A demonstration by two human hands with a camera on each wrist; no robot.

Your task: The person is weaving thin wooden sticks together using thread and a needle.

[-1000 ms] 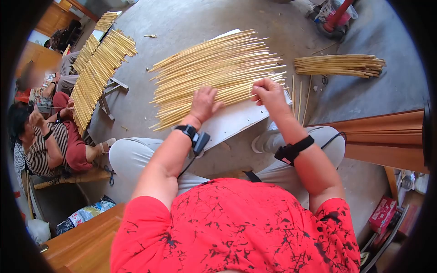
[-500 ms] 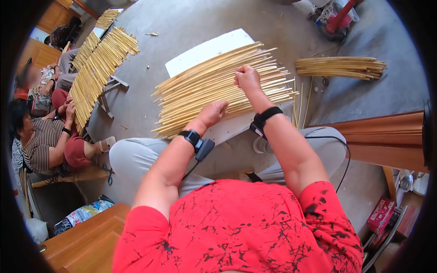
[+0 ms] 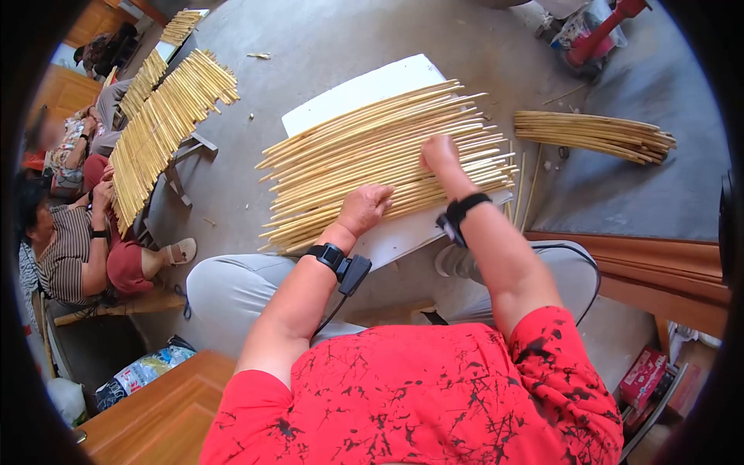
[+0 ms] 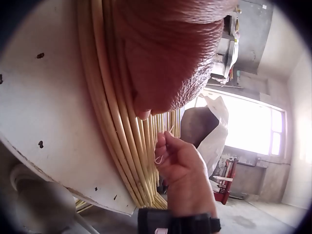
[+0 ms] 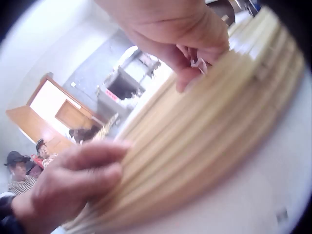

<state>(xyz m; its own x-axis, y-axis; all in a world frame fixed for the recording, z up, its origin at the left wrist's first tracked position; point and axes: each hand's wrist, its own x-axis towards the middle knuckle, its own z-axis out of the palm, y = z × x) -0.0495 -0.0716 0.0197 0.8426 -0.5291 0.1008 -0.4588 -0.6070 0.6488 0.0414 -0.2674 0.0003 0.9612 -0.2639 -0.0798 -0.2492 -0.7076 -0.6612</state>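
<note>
A mat of thin yellow sticks (image 3: 333, 159) lies side by side on a white board (image 3: 364, 87). My left hand (image 3: 364, 209) rests at the mat's near part; in the right wrist view that hand (image 5: 73, 185) has its fingers extended against the sticks (image 5: 195, 141). My right hand (image 3: 442, 157) is over the mat, farther right. Seen from the left wrist, the right hand (image 4: 181, 158) pinches a thin white thread (image 4: 159, 160), its fingers close to the sticks (image 4: 114, 126). The thread (image 5: 199, 66) also shows at its fingertips in the right wrist view.
A stick bundle (image 3: 593, 133) lies on the floor at right, near a red stand (image 3: 604, 35). Left, a seated person in a striped top (image 3: 66, 256) works at another stick mat (image 3: 167, 124). A wooden door panel (image 3: 167, 403) stands near left.
The mat has slid nearer me, baring the board's far end. My right hand has moved from the mat's right end, up and left, then back down. My left hand has shifted slightly right and nearer.
</note>
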